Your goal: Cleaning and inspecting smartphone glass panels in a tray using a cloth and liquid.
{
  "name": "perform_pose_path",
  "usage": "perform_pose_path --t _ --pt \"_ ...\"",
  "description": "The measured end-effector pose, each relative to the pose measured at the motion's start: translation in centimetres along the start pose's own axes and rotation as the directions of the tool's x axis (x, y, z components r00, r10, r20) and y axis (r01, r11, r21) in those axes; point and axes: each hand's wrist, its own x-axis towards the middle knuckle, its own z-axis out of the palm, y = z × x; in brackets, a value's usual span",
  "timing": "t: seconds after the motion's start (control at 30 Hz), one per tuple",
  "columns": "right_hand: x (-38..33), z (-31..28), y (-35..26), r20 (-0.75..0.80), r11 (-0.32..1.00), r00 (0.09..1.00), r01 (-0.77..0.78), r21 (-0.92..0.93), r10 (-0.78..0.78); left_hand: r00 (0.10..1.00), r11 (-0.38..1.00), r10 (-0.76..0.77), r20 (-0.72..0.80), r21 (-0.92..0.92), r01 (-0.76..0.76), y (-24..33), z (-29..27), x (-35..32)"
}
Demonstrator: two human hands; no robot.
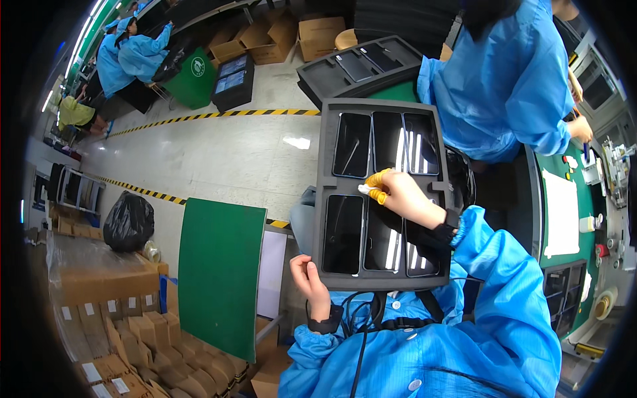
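A dark grey foam tray with several slots, each holding a glossy black phone, is held in front of me. My left hand grips the tray's lower left corner. My right hand, with yellow finger cots on its fingertips, rests on the tray's middle bar and pinches a small white piece.
A person in a blue coat sits just beyond the tray at a green workbench. Another foam tray lies farther off. A green panel stands at my left, with cardboard boxes below and a black bag.
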Motion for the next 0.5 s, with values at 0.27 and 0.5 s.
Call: perform_pose_path --t 0.27,0.5 --pt "0.4 3.8 -1.5 0.087 0.985 0.995 0.065 -0.162 -0.052 0.952 0.94 -0.294 -0.083 0.155 0.303 -10.4 -4.7 2.1" --pt "-6.3 5.9 -5.6 0.368 0.977 0.912 0.211 -0.035 -0.184 0.949 0.656 -0.314 -0.03 0.716 0.24 -18.5 -2.3 6.3"
